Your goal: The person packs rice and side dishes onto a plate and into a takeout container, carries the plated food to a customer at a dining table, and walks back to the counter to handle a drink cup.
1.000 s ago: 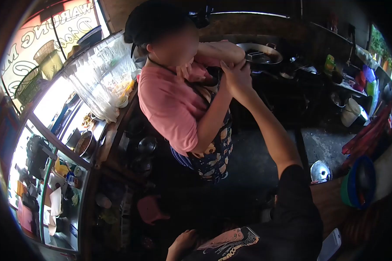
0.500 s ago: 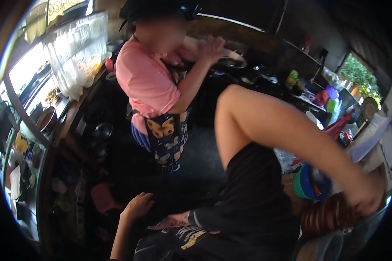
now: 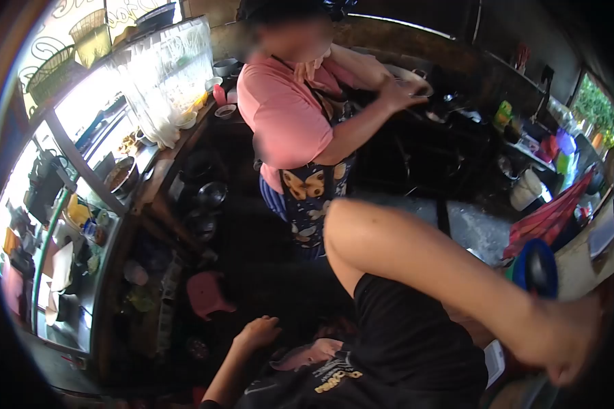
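My left hand [image 3: 258, 332] hangs low in front of me with loosely bent fingers, and nothing shows in it. Beside it is the dark printed shirt [image 3: 338, 385] on my body. My right arm reaches across to the far right, elbow raised. At its end my right hand [image 3: 559, 337] is smeared by motion, its fingers pointing down, and I cannot make out whether it holds anything. A blue basin [image 3: 535, 267] sits just above that hand. A white plastic-looking item [image 3: 494, 361] lies beneath the right forearm.
A co-worker in a pink shirt [image 3: 286, 123] and patterned apron stands ahead, arms crossed in front. To the left runs a glass display case [image 3: 65, 293] beside a counter with bowls. A pink stool [image 3: 209, 294] stands on the floor. Pans [image 3: 406, 78] are at the back.
My view has swung left, so the surroundings sit further right. My right hand has moved lower in view, and the brown ringed stack under it no longer shows. The co-worker's arms have shifted.
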Demonstrator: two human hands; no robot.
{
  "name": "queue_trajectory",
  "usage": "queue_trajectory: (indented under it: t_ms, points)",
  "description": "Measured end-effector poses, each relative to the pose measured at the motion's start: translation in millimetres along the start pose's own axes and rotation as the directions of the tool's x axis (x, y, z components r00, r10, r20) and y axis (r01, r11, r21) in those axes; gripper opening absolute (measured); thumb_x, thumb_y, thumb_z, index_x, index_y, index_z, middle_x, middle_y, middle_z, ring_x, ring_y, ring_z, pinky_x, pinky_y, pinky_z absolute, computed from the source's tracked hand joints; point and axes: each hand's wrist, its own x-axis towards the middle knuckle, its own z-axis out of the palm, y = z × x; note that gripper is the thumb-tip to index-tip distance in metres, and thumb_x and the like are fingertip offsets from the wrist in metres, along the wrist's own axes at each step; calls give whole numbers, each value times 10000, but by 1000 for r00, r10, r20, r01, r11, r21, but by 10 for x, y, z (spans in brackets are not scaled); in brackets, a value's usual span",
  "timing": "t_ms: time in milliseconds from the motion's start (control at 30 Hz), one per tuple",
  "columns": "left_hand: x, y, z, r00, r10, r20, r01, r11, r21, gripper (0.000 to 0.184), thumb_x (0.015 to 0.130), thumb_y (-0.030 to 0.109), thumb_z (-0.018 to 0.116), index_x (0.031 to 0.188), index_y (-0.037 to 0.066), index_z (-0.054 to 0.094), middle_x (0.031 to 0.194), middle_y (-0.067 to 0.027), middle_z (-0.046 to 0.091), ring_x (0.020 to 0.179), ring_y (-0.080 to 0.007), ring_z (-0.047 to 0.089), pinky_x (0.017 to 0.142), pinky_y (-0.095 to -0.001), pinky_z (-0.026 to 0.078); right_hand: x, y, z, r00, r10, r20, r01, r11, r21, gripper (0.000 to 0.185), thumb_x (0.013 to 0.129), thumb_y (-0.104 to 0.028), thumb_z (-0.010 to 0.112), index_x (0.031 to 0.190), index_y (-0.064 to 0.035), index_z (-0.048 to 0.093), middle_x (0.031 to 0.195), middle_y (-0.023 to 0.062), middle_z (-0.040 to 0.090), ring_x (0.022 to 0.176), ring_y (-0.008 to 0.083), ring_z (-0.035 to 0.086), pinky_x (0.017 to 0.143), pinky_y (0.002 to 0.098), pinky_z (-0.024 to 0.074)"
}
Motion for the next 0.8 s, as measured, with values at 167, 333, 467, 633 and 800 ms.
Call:
queue_trajectory:
  t_ms: [167, 333, 467, 633, 800]
  points:
    - [-150, -423, 738, 1000, 14, 6, -14, 997, -71, 325, 879, 295, 505, 1080, 45, 559, 1069, -239, 588, 1012, -391, 570, 874, -466, 461, -921, 378, 497, 985, 172, -14, -141, 852, 504, 238, 891, -147, 540, 672, -137, 449, 616, -47, 372, 535, 55, 344, 484, 214, 279]
    - [-396, -1211, 2203, 962, -7, 272, 34, 995, -96, 370, 891, 357, 485, 1102, 75, 597, 1036, -196, 625, 996, -369, 586, 862, -462, 467, -3431, 1080, 256, -11, 998, 59, -977, -23, 210, 332, 956, -298, 459, 687, -107, 502, 594, -20, 434, 494, 54, 371, 465, 211, 297]
    - [-661, -1338, 3216, 822, 22, 569, 91, 981, -169, 429, 912, 436, 426, 1147, 126, 607, 1069, -192, 632, 1031, -327, 599, 873, -436, 475, -5691, 295, -797, -323, 945, -56, -797, -303, -522, 414, 954, -375, 435, 806, -39, 626, 640, 32, 579, 573, 115, 544, 566, 278, 443]
    - [-655, -786, 3579, 403, -289, 868, 686, 724, -77, 924, 780, 682, 497, 1398, 25, 298, 1325, -252, 452, 1182, -377, 493, 993, -418, 402, -6664, -1098, -2151, -449, 761, -469, -499, -649, -574, 342, 866, -332, 487, 871, -51, 682, 860, 113, 691, 801, 235, 670, 750, 374, 503]
    - [-261, -599, 4600, 695, -352, 627, 530, 840, -116, 1120, 645, 730, 615, 1321, -99, 283, 1246, -308, 469, 1141, -373, 525, 943, -405, 448, -6845, -1700, -3759, 79, 675, -733, -368, -664, -651, 127, 823, -107, 547, 856, -60, 660, 734, 92, 662, 639, 193, 640, 587, 337, 507]
